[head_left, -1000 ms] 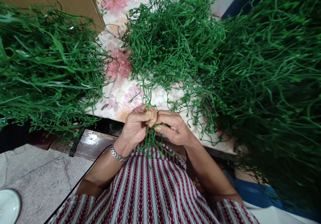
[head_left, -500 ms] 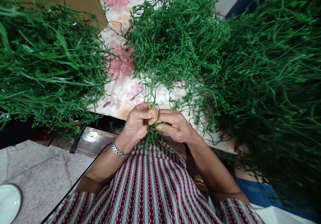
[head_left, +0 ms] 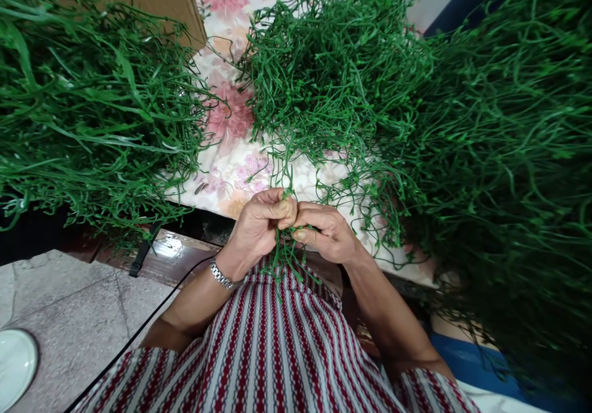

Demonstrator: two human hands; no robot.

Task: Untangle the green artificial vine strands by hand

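- Two bare hands meet on the near side of the central heap (head_left: 324,80), our landmark; between them we find a small bunch of green stems (head_left: 284,259).
- Left hand (head_left: 259,225): we see the fingers curled tight around the bunch, the thumb pressed against the forefinger. Some tips rise from the fist towards the central heap; the other ends hang below.
- Right hand (head_left: 330,234): just beside the left, its thumb and forefinger are narrowed to a pinch on stems of the same bunch.
- Left of the central heap we note a leafier heap (head_left: 92,111), with a cardboard box (head_left: 157,0) behind it.
- Right of the central heap, and running into it, we observe a larger, darker heap (head_left: 509,123).
- Beneath the central heap lies the flower-printed tabletop (head_left: 229,108); loose stems trail over it on the heap's near side.
- Nearer to us than the central heap are a metal wristwatch (head_left: 221,275) on the left wrist, a striped garment (head_left: 277,351) and, far to the left, a pale round dish (head_left: 16,367).
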